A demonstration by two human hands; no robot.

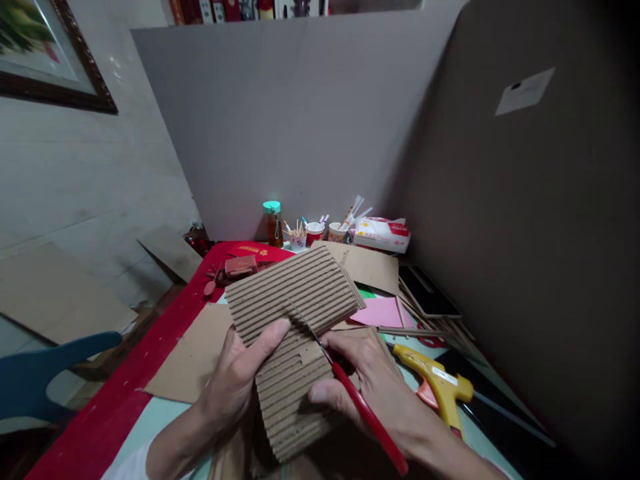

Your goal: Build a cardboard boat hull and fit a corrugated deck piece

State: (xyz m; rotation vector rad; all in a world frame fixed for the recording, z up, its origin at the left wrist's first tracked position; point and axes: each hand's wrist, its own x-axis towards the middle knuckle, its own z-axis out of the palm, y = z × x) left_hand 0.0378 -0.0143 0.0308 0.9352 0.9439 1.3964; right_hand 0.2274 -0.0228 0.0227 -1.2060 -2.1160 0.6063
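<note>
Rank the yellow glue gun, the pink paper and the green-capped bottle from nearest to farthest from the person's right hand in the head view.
From the right hand, which holds a red-handled knife:
1. Yellow glue gun, just right of the hand.
2. Pink paper, ahead and slightly right.
3. Green-capped bottle, far back by the grey board.

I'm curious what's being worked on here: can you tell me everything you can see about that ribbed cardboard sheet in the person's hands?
The cardboard is a brown corrugated sheet with its ridges exposed, running roughly crosswise. It looks like bare single-faced paperboard. It bends: the upper part tilts up and away, the lower part curves down toward the person. The left hand grips its left edge, thumb pressed on the ribs. The right hand rests against its right side, holding a red-handled knife whose tip meets the sheet near a small cut notch at mid-sheet. It is held above the cluttered table.
</note>
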